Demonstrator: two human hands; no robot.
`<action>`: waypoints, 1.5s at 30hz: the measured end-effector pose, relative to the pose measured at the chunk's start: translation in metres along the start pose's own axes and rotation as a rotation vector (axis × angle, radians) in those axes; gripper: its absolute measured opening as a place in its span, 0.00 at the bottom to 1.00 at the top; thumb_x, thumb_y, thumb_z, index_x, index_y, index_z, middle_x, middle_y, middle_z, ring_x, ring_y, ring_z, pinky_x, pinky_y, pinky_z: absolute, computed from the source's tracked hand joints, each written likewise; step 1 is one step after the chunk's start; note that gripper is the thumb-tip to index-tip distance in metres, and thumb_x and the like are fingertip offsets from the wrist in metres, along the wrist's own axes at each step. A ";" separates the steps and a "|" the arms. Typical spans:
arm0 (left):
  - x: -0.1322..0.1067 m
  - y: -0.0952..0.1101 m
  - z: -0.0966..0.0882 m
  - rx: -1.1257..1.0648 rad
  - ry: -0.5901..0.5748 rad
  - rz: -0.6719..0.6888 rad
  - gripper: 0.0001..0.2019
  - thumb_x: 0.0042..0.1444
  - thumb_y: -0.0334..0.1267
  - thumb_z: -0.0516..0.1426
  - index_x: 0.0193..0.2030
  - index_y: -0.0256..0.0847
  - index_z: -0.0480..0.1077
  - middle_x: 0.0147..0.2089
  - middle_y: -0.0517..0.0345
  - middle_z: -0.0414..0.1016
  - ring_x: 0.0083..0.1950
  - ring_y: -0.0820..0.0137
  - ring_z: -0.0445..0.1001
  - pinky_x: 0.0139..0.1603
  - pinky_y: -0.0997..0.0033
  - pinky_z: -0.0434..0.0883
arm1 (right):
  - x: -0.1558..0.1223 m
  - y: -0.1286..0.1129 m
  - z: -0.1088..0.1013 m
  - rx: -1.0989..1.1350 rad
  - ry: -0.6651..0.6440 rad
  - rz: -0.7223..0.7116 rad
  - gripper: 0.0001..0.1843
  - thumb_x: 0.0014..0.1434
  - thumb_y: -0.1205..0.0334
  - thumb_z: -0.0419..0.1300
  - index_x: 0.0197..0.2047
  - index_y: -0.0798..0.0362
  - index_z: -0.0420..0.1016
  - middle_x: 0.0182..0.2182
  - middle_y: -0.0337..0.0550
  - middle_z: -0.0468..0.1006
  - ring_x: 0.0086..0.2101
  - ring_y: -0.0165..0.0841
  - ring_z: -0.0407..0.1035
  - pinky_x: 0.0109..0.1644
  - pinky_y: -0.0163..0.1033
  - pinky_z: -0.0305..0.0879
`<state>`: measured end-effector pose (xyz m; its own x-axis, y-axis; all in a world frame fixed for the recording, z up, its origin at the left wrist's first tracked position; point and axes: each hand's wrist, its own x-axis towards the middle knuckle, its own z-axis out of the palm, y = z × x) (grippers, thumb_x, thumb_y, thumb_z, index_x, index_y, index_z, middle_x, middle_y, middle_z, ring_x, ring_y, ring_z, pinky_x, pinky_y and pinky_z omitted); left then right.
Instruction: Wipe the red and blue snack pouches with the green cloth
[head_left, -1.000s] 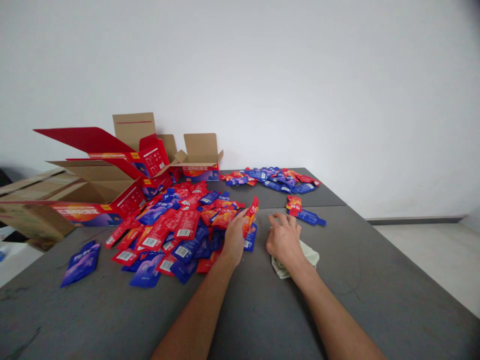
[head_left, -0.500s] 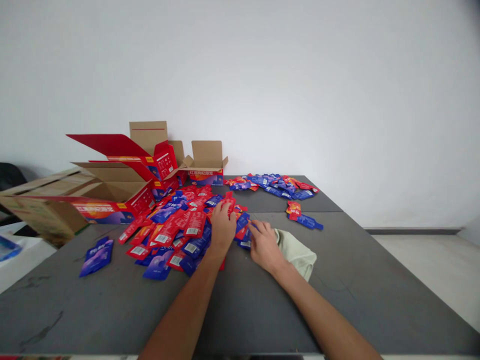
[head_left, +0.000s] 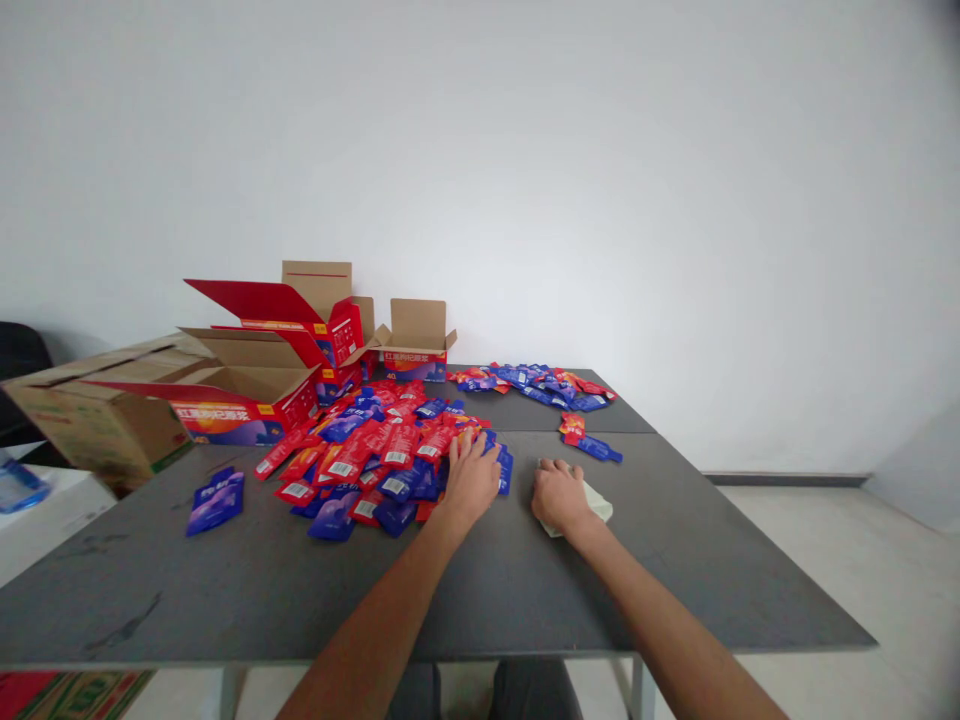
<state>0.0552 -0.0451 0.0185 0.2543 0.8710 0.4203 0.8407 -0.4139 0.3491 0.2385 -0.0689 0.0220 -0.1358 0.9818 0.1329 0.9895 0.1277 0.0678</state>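
Note:
Red and blue spouted pouches [head_left: 401, 447] lie in a heap at the left middle of the table. My left hand [head_left: 472, 478] rests on the heap's right edge, fingers spread over several pouches and not closed round any. To its right, my right hand [head_left: 561, 494] is curled down on a pale green cloth [head_left: 598, 505], fingers bent into it; part of the cloth is hidden under the hand. Apart from the heap, purple-blue pouches [head_left: 216, 502] lie at the left. A red and a blue pouch [head_left: 600, 449] lie beyond my right hand.
Open red cartons [head_left: 292, 405] stand behind the heap at the left, and another open carton [head_left: 415, 366] is at the back. A second row of pouches [head_left: 536, 383] lies at the far end. A large brown box [head_left: 112, 415] stands beside the dark table [head_left: 300, 610].
My right hand has moved right, away from the pouches, and closed on the cloth. My left hand has come nearer, to the heap's right edge. The view has shifted slightly.

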 end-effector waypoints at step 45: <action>0.399 -0.106 0.117 0.032 -0.180 -0.575 0.41 0.52 0.67 0.53 0.70 0.52 0.57 0.76 0.38 0.43 0.75 0.37 0.38 0.64 0.24 0.43 | 0.410 0.143 0.014 0.262 0.049 0.195 0.24 0.68 0.48 0.48 0.62 0.45 0.70 0.66 0.52 0.60 0.62 0.51 0.54 0.62 0.60 0.54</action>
<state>0.1235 0.3771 0.0507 -0.1704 0.9851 0.0222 0.8806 0.1421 0.4520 0.3255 0.3542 0.0722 0.0611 0.9842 0.1662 0.9754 -0.0235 -0.2190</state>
